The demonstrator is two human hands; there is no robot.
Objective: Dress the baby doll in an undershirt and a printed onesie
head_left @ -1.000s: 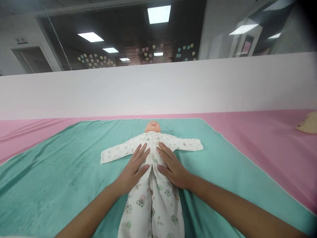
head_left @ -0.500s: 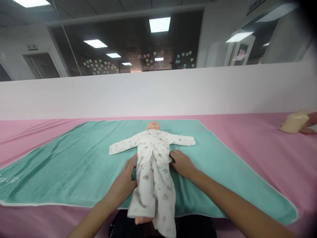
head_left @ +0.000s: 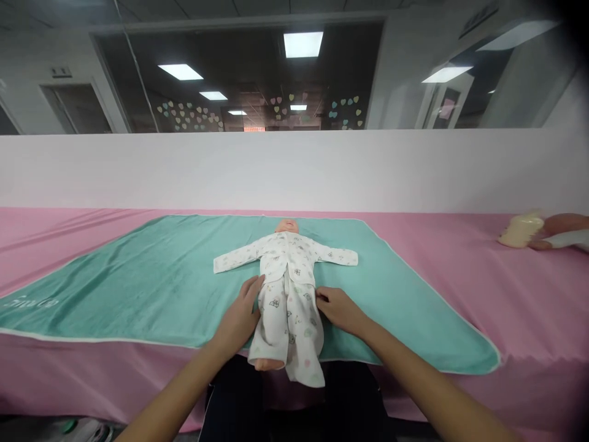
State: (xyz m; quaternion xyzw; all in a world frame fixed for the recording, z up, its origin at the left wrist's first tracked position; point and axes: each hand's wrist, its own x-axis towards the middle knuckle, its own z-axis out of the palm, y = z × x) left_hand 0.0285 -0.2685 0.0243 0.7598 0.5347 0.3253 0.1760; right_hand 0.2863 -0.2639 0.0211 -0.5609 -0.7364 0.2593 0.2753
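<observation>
A baby doll [head_left: 287,226] lies on its back on a teal blanket [head_left: 151,282], its head at the far side. It wears a white printed jacket [head_left: 289,255] with the sleeves spread wide and matching white trousers [head_left: 304,325]. One foot [head_left: 269,364] shows at a trouser cuff; the other leg's end is covered by cloth. My left hand [head_left: 242,313] rests against the left side of the trousers near the hip, thumb apart from the fingers. On the right side, my right hand [head_left: 338,307] is curled, its fingertips pinching the trousers' edge near the waist.
The blanket lies on a pink-covered table [head_left: 460,258] against a low white wall [head_left: 285,172] with glass above. At the far right stand a cream-coloured bottle [head_left: 521,230] and part of another doll [head_left: 565,230]. My legs [head_left: 234,399] are under the near edge.
The view has shifted, showing more of the table's near edge and my legs. My left hand's fingers are slightly higher along the doll's side; my right hand stays at the trousers.
</observation>
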